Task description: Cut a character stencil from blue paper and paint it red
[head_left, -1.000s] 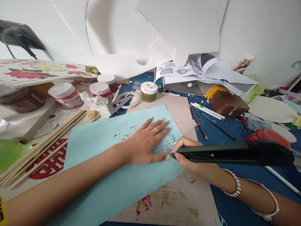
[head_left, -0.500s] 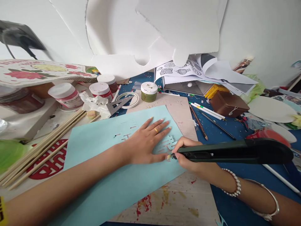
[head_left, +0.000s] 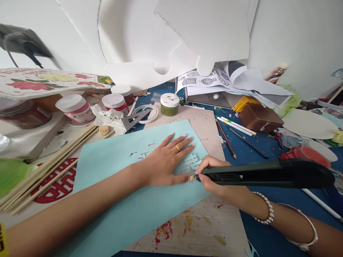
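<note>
A light blue sheet of paper (head_left: 112, 210) lies on a paint-stained board (head_left: 203, 228), with a pattern of cut-out slots near its right side. My left hand (head_left: 168, 160) rests flat on the sheet with its fingers spread, partly covering the pattern. In my right hand (head_left: 214, 175) is a dark utility knife (head_left: 257, 173), pinched close to its front end. Its tip meets the paper just right of my left thumb; the blade itself is too small to make out.
Wooden sticks (head_left: 53, 167) lie over a red cut-out (head_left: 57, 184) at the left. Paint jars (head_left: 170, 105), a roll of tape (head_left: 152, 116) and a metal set square (head_left: 135, 119) stand behind the sheet. Pens (head_left: 238, 126), a brush (head_left: 246, 142) and a brown box (head_left: 259, 117) are at the right.
</note>
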A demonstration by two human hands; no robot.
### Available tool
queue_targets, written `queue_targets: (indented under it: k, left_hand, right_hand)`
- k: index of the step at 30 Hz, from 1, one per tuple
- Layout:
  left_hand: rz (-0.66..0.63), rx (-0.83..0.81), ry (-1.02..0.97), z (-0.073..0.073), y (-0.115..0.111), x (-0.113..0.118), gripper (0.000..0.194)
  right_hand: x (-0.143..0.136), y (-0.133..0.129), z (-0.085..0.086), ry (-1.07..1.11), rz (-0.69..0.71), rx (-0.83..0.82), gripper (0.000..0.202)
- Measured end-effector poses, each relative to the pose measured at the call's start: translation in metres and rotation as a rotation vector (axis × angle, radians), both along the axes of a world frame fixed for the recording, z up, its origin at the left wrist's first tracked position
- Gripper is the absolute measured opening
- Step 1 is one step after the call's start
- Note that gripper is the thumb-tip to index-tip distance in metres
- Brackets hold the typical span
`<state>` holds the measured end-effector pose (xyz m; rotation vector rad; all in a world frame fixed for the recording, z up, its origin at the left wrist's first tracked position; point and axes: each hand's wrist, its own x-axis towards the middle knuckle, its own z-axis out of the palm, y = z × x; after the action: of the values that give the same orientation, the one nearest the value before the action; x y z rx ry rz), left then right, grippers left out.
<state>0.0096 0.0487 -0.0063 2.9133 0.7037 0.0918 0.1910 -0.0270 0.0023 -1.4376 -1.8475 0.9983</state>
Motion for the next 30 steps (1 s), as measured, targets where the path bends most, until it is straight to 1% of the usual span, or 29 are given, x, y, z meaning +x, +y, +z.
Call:
queue_targets:
  k: [3,7,13,16,21,23,30]
  left_hand:
    - [0.0,-0.003,-0.009,0.0,0.0,0.0,0.073]
    - [-0.005,0.0,-0.015,-0.001,0.001,-0.001,0.072]
    - [-0.002,-0.001,-0.012,-0.001,0.0,0.0,0.073]
    - [0.0,0.003,-0.002,-0.001,0.0,0.001,0.073]
    - [-0.004,0.002,-0.008,-0.002,0.0,0.001,0.074]
    - [-0.002,0.0,-0.001,-0.001,0.001,0.001,0.074]
    - [0.0,-0.006,-0.003,-0.001,0.0,0.001,0.074]
  right_hand:
    - [0.001,0.0,-0.005,0.015,-0.007,0.033,0.009]
    - [0.002,0.001,-0.009,0.009,0.012,0.027,0.009]
    - [0.002,0.002,-0.016,0.018,-0.017,0.063,0.006]
    - [0.001,0.002,-0.014,0.013,-0.029,0.058,0.007]
    - [0.002,0.0,-0.002,-0.012,0.012,0.004,0.009]
    - [0.003,0.001,-0.003,0.001,0.007,0.021,0.008]
    - [0.003,0.002,-0.016,0.009,-0.023,0.061,0.009]
